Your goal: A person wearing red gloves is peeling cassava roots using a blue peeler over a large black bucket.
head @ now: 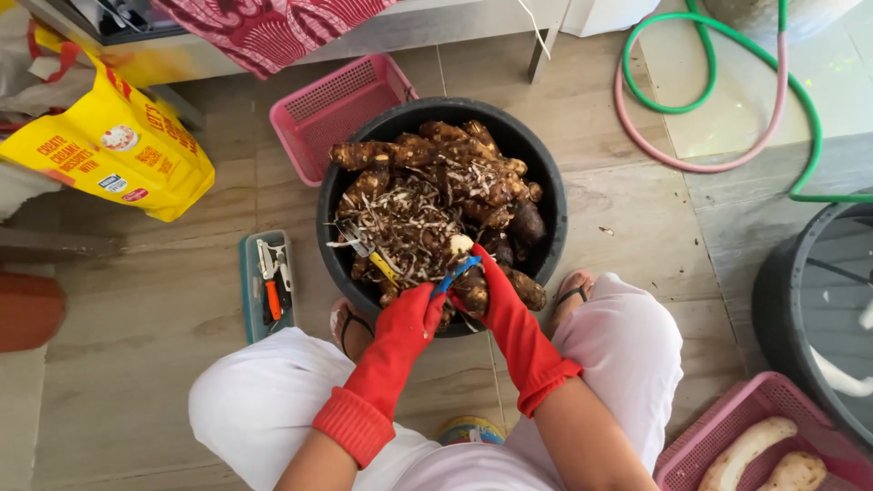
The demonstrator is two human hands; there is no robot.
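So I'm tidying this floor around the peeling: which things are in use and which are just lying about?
In use:
- left hand on the blue peeler
- right hand holding a brown root
- black tub of roots and peelings
- pink basket with peeled roots

Lying about:
- yellow bag
- empty pink basket
- small tool tray
- hoses

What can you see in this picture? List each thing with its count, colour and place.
Tub: one, black, centre floor.
Roots: many, brown, heaped in tub.
Peeler: one, blue, over the tub's near edge.
Baskets: two, pink; behind tub, and lower right holding two peeled roots.
Bag: one, yellow, upper left.
Tool tray: one, teal, left of tub.
Hoses: two, green and pink, upper right.
Left hand: red glove.
Right hand: red glove.
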